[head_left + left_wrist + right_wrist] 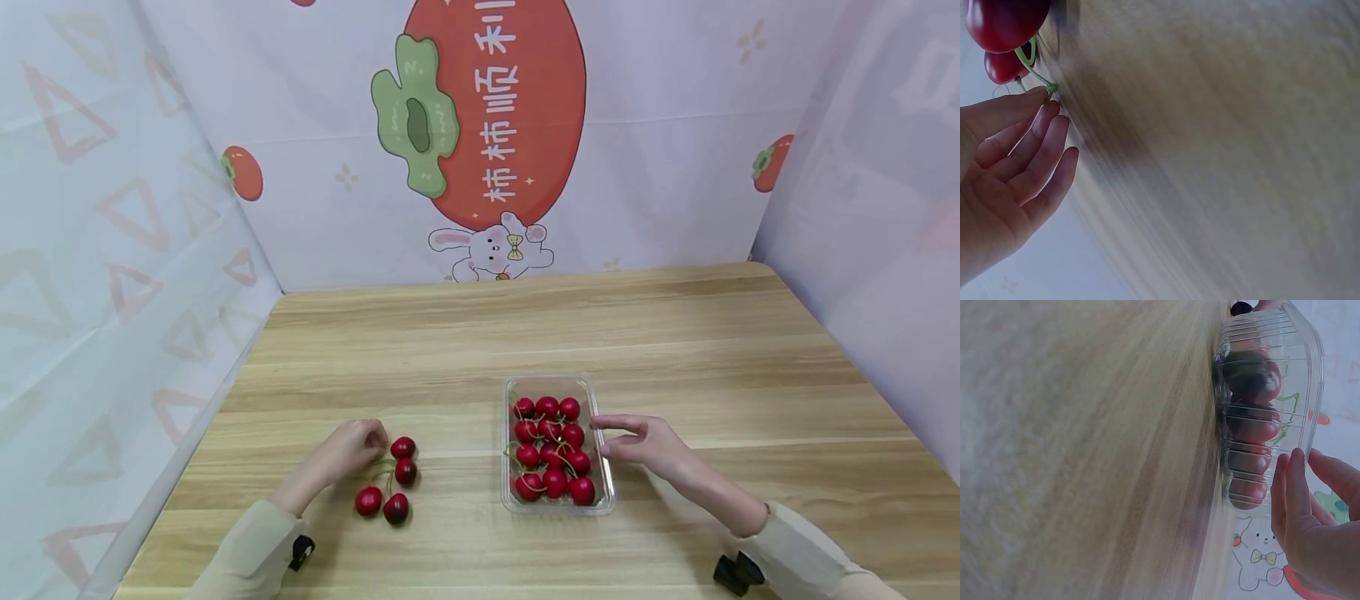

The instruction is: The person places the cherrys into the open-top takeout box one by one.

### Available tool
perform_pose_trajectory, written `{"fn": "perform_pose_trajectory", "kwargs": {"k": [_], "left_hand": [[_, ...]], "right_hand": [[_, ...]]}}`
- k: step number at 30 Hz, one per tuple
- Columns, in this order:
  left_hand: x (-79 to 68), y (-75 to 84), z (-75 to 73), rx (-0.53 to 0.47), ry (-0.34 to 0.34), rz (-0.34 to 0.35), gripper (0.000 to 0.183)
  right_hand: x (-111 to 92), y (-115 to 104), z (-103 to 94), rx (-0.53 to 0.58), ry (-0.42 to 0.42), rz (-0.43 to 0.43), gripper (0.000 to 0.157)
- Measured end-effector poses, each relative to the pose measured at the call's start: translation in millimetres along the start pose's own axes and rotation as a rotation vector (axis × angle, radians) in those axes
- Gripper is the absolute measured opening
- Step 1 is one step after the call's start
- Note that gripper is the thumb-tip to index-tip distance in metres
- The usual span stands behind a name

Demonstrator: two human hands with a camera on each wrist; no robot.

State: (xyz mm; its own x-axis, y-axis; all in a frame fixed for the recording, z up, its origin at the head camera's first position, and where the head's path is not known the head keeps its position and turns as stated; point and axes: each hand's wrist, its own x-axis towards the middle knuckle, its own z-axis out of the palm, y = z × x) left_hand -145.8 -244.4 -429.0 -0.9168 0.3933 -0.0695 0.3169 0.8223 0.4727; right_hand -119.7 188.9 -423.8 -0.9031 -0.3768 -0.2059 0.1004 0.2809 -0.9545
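On the left of the table several loose dark red cherries lie close together. My left hand is just left of them. In the left wrist view, its thumb and fingertips pinch green stems where they join, beside a large cherry and a smaller one. A clear plastic box holds several cherries with stems, set in rows. My right hand is at the box's right side. In the right wrist view, its fingers hold the box's rim from both sides.
The wood-grain table extends beyond the box. A printed cloth backdrop stands behind the table, with cloth walls at left and right. Dark wrist straps show under the sleeves.
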Motion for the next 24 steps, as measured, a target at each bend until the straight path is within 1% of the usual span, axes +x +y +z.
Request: {"fn": "perform_pose_trajectory", "kwargs": {"k": [4, 10, 15, 18, 24], "left_hand": [[-0.3, -1.5, 0.0, -0.031, -0.001, 0.038, 0.011], [0.2, -1.8, -1.6, -0.072, 0.002, 0.063, 0.011], [-0.6, 0.4, -4.3, -0.088, 0.009, 0.098, 0.012], [-0.7, 2.5, -5.7, -0.096, 0.013, 0.104, 0.011], [0.6, 6.8, -7.5, -0.12, 0.02, 0.091, 0.007]], "right_hand": [[0.2, 0.7, -0.3, 0.002, -0.004, -0.005, 0.054], [0.3, 0.8, -0.1, -0.003, -0.001, -0.005, 0.053], [-0.3, 0.5, 0.2, -0.001, 0.0, 0.001, 0.054], [-0.5, 0.4, 0.2, -0.002, 0.001, 0.002, 0.054], [0.2, 1.1, -0.1, -0.013, 0.003, 0.0, 0.054]]}}
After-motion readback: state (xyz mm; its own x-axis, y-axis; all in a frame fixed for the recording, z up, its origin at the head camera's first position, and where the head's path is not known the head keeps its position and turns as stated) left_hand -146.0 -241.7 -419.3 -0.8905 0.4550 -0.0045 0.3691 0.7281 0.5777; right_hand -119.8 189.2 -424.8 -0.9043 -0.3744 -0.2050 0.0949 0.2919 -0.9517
